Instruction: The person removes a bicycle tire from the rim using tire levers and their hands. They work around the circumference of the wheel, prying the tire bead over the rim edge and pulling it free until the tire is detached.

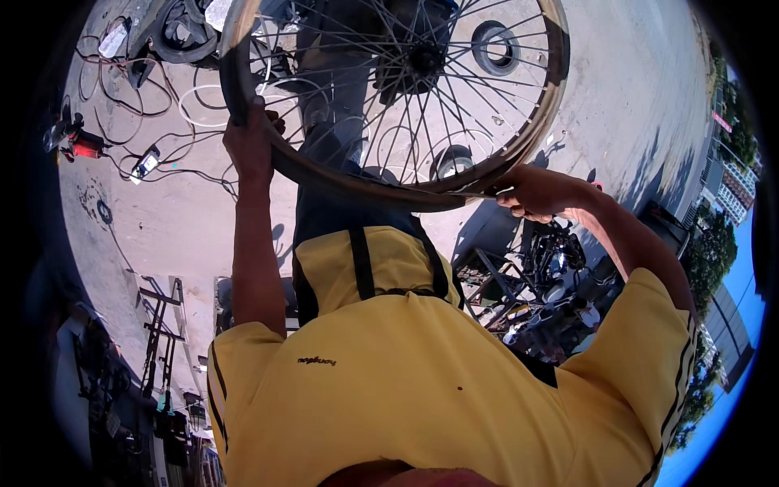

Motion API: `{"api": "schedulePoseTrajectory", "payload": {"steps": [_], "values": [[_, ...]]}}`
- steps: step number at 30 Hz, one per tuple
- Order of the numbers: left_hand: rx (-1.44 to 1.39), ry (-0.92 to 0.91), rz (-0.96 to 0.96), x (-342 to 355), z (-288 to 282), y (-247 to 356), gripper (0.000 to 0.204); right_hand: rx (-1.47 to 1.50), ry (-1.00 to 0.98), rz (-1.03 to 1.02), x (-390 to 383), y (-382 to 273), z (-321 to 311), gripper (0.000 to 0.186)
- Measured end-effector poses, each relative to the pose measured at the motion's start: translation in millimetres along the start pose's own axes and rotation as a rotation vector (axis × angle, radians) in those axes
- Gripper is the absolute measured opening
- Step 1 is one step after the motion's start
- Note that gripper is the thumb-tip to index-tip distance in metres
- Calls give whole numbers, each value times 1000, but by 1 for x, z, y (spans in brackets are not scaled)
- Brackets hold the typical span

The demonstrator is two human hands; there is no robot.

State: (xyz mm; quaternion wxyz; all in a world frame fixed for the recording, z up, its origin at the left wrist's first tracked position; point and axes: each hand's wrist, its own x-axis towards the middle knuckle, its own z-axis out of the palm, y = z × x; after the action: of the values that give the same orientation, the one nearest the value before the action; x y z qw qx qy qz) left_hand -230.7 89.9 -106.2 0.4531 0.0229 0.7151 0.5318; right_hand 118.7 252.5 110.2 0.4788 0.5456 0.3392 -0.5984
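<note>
A spoked wheel with a worn, dusty tyre is held up in front of my body, its upper part cut off by the frame. My left hand is closed around the tyre at the lower left, thumb on the near face. At the lower right, my right hand is closed at the tyre's edge. From its fingers a thin, light strip or lever runs along the rim. Its exact kind does not show, and the finger grip is partly hidden.
Loose tyres lie on the concrete beyond the wheel. At the left are tangled hoses, a red tool and a phone-like object. Dark metal parts crowd the ground by my right side; a metal frame stands lower left.
</note>
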Motion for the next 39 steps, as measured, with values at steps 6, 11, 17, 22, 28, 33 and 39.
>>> {"api": "schedulePoseTrajectory", "payload": {"steps": [6, 11, 17, 22, 28, 33, 39], "values": [[21, 56, 17, -1, 3, 6, 35, 166, 414, -151, 47, 70, 72, 35], [18, 112, 64, -6, 10, 9, 36, 256, 641, -222, 63, 85, 132, 37], [-63, 97, 83, -12, -4, -18, 41, 502, 859, -374, 119, 102, 180, 41], [-84, 50, 93, -8, -10, -31, 37, 422, 888, -499, 125, 128, 172, 45], [-97, -18, 138, 5, -17, -41, 33, 398, 979, -806, 185, 164, 178, 46], [-95, -32, 170, -4, -8, -30, 31, 366, 943, -824, 214, 182, 175, 48], [-83, -20, 179, 8, -14, -37, 29, 140, 1171, -950, 256, 196, 159, 41]]}}
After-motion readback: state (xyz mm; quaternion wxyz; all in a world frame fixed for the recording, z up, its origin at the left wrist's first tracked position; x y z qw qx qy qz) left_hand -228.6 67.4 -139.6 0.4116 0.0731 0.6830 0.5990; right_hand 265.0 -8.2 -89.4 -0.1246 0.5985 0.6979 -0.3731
